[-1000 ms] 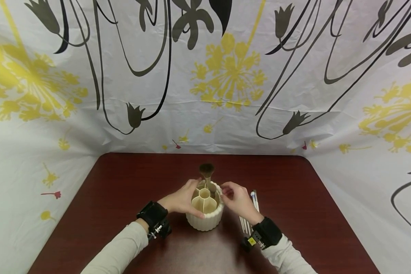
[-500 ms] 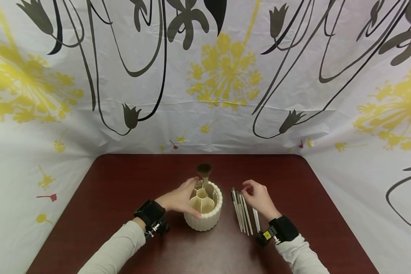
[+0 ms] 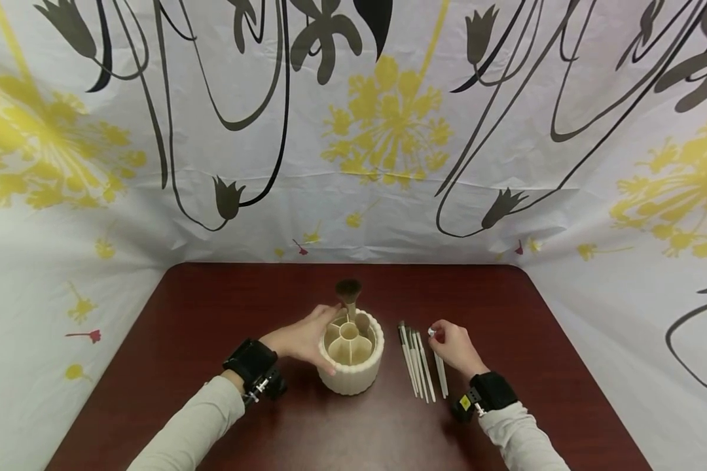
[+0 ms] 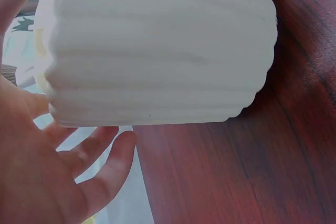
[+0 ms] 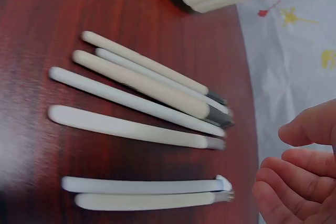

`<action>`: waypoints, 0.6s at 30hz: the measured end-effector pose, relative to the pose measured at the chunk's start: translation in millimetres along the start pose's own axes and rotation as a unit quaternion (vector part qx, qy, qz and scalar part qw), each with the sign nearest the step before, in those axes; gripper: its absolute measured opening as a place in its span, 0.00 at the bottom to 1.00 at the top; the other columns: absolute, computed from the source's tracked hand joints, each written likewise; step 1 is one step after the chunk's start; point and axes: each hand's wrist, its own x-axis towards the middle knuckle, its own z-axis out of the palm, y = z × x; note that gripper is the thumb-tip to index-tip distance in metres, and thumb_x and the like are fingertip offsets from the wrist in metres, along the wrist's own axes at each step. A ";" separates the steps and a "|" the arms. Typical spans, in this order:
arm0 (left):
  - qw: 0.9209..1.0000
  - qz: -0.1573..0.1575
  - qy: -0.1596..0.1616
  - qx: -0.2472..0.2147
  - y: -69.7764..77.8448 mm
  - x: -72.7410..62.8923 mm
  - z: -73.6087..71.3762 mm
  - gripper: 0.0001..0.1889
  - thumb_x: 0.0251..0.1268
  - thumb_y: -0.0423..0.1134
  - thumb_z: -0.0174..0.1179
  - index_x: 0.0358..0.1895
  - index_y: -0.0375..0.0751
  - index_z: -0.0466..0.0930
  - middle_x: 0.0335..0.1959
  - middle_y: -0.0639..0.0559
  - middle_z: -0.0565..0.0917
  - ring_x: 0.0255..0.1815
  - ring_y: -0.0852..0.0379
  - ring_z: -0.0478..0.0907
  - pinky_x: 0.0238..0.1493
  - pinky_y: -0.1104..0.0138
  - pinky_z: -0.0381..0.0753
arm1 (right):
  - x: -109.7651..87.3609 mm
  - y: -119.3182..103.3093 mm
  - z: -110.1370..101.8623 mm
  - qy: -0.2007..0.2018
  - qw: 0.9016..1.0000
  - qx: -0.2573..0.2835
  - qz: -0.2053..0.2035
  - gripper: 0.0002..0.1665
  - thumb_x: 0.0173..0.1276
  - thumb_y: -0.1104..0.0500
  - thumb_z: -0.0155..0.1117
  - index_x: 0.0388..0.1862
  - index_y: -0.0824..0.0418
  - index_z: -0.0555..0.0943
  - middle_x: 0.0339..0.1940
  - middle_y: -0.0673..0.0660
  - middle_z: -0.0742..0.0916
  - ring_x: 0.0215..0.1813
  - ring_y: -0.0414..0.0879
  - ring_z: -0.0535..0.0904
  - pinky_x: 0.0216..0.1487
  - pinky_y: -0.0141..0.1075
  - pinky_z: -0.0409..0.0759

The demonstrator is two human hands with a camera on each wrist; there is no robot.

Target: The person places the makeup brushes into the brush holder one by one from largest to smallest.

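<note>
Left hand (image 3: 303, 341) clamped on the cream holder (image 3: 350, 381), lower middle of head frame; dark-bristled brush (image 3: 348, 290) stands in it. Grip matches 1.0 s ago. Right hand (image 3: 456, 347) has moved off the holder's right rim, now right of center, fingers loosely bent and holding nothing, just beside the tips of two brushes (image 5: 142, 185). Contact hard to call in head view; right wrist view shows a gap. Five more brushes (image 5: 142, 85) lie between.
</note>
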 end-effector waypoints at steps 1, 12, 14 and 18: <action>1.000 -0.001 0.001 0.000 -0.4 -1.0 0.0 0.65 0.25 0.55 0.76 0.71 0.39 0.45 0.60 0.40 0.58 0.61 0.49 0.60 0.58 0.56 0.66 | -0.8 0.4 2.7 -0.005 1.000 0.000 0.003 0.15 0.58 0.67 0.60 0.44 0.71 0.76 0.31 0.60 0.82 0.32 0.48 0.77 0.28 0.36 0.74; 1.000 -0.024 0.015 -0.012 -5.4 -13.2 4.0 0.61 0.27 0.59 0.74 0.70 0.45 0.49 0.54 0.46 0.58 0.55 0.53 0.62 0.53 0.59 0.69 | -4.7 -2.5 35.5 -0.021 0.998 -0.055 0.000 0.14 0.55 0.67 0.63 0.41 0.70 0.77 0.23 0.53 0.76 0.22 0.41 0.68 0.22 0.34 0.66; 0.999 -0.024 0.023 -0.010 -5.0 -14.9 4.7 0.60 0.28 0.58 0.74 0.68 0.40 0.51 0.55 0.45 0.59 0.55 0.52 0.62 0.54 0.59 0.69 | -4.9 -2.7 37.8 -0.018 0.998 -0.060 0.005 0.13 0.55 0.66 0.62 0.40 0.69 0.77 0.21 0.52 0.74 0.21 0.41 0.66 0.21 0.33 0.64; 0.999 -0.018 0.039 -0.011 -5.2 -16.4 6.3 0.57 0.29 0.55 0.75 0.64 0.32 0.52 0.57 0.41 0.58 0.58 0.49 0.61 0.56 0.58 0.67 | -5.2 -2.2 42.1 -0.008 0.997 -0.082 -0.002 0.10 0.54 0.65 0.63 0.36 0.67 0.77 0.19 0.51 0.73 0.20 0.40 0.65 0.21 0.32 0.63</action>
